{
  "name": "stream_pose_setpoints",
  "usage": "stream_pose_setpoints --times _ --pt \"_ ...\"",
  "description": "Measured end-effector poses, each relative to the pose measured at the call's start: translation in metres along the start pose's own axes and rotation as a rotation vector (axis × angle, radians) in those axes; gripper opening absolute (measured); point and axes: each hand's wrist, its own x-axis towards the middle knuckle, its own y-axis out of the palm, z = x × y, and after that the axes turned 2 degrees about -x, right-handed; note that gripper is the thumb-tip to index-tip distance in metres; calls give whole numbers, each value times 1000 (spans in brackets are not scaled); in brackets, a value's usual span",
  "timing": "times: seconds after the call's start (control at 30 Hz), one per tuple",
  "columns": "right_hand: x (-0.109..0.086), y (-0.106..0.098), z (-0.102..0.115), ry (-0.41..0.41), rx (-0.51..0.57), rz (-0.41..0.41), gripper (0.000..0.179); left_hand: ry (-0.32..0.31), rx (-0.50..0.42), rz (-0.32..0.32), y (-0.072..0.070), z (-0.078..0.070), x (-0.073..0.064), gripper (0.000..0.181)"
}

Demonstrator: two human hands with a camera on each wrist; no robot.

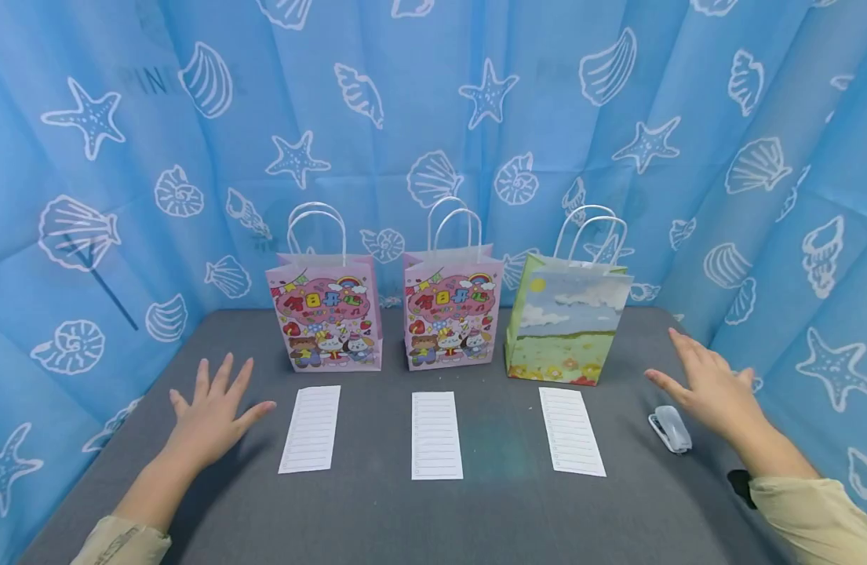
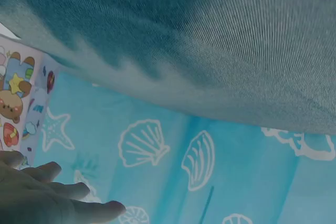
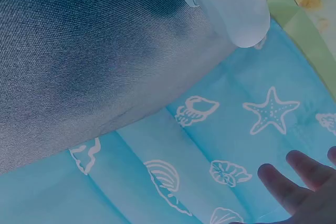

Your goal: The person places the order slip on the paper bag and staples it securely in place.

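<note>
My left hand (image 1: 205, 424), fingers spread, hovers over the left side of the table and holds nothing. Closest to it is a lined paper slip (image 1: 310, 429). On the right, my right hand (image 1: 715, 390) is stretched out with its fingers apart, just beyond a small white stapler (image 1: 669, 429). That stapler (image 3: 236, 9) also shows large in the right wrist view. Two more lined slips, a middle one (image 1: 436, 435) and a right one (image 1: 572, 431), lie flat in the same row.
Behind the slips stand two pink cartoon gift bags, a left one (image 1: 325, 314) and a middle one (image 1: 452, 310), and a green meadow-print gift bag (image 1: 569, 322), all with white handles. A blue shell-print curtain (image 1: 405, 94) surrounds the grey table (image 1: 377, 518).
</note>
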Motion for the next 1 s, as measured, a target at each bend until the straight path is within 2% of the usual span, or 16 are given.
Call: stream_pose_setpoints --times 0.3,0.7,1.0 --pt "-3 2 17 -17 44 -27 85 38 -58 16 -1 -9 -7 89" --pt "-12 6 49 -100 115 -114 76 46 -81 36 3 -19 -13 84" --pt "-15 7 74 -178 105 -178 71 53 -117 45 5 -22 -17 83"
